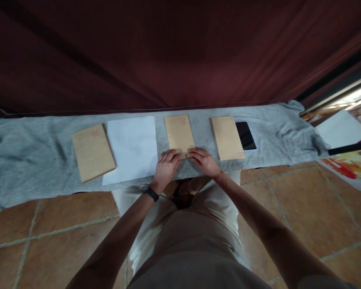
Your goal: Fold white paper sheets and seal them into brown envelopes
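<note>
In the middle of the cloth-covered surface lies a tan paper envelope (179, 130) with a faint reddish print near its far right corner. My left hand (167, 163), with a dark band on its wrist, holds the near left corner, fingers pressed together on the paper. At the near right corner, my right hand (203, 161) grips the same edge in the same way. The envelope's near edge looks folded between the fingertips, which partly hide it. To the left of my left hand is a large white sheet of paper (132, 146).
A stack of tan envelopes (93, 152) overlaps the white sheet's left side. Another envelope stack (227, 138) lies to the right, partly over a dark-screened phone (246, 135). Grey cloth (276, 132) covers the narrow surface. A dark red curtain (174, 60) hangs behind it.
</note>
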Motion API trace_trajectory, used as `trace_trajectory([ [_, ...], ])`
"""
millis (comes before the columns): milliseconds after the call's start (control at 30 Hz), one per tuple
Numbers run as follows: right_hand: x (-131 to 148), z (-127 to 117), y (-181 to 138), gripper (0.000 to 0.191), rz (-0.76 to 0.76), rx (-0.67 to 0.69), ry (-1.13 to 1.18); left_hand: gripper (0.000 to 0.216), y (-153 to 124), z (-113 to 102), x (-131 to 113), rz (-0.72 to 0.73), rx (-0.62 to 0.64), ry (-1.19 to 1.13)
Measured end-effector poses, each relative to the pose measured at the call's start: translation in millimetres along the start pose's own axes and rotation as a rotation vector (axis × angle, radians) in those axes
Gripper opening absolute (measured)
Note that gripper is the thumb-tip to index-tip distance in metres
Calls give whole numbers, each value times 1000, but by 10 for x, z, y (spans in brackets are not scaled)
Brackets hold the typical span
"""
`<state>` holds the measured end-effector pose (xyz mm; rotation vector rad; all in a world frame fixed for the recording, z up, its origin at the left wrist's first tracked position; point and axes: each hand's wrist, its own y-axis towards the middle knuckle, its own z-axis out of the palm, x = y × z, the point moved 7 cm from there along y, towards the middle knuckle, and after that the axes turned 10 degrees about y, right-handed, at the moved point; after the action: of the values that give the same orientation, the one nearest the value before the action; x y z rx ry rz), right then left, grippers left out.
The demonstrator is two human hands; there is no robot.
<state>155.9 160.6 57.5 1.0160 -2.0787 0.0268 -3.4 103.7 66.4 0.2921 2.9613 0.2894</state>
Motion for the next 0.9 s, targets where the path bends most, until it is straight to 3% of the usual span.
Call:
trace_trajectory([
  [300,-79,67,81,18,166,-134,-22,25,10,36,50,-168,-91,-42],
  [467,-51,95,74,19,167,-153,-77,39,-65,64,-206,-14,-54,38],
  [667,299,174,59,34,99,-142,-118,49,-158,131,-297,48,23,57],
  [767,517,358,30,46,68,-44,-72,53,-175,153,-256,26,56,55],
  [900,532,462,-56,54,134,-28,-157,57,-223,142,-229,-5,72,67],
])
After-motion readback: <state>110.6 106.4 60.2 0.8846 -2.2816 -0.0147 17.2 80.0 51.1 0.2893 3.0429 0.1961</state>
